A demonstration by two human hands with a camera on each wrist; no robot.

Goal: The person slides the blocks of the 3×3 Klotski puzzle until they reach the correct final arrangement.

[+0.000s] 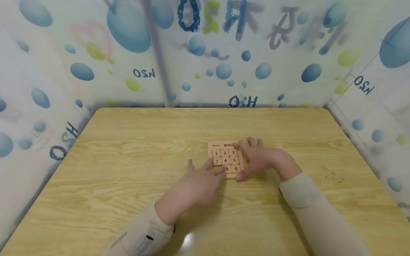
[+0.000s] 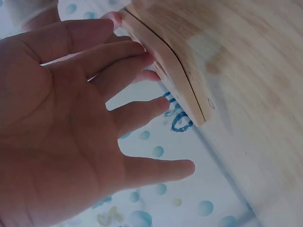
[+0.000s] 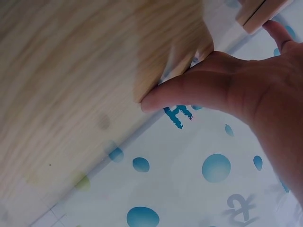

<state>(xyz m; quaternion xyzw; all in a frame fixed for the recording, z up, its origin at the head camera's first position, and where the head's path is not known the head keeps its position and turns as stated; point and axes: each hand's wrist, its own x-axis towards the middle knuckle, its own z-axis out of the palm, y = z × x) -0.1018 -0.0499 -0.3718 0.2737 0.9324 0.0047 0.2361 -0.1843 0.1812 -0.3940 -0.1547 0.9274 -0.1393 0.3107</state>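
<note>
A wooden number puzzle lies flat on the table right of the middle, its rows reading 1 2 3, then 7 4 5, with 8 and 6 at the bottom. Fingers of my left hand stretch over its lower left, one touching near the 8 tile and covering that corner. In the left wrist view these fingers are spread, fingertips at the board's edge. My right hand holds the board along its right side, thumb at the lower right corner and index finger at the upper right one.
The wood-grained table spreads around the board on all sides. Behind it and at both sides stand pale walls with blue and green spots and painted letters. Both forearms, in light sleeves, reach in from the near edge.
</note>
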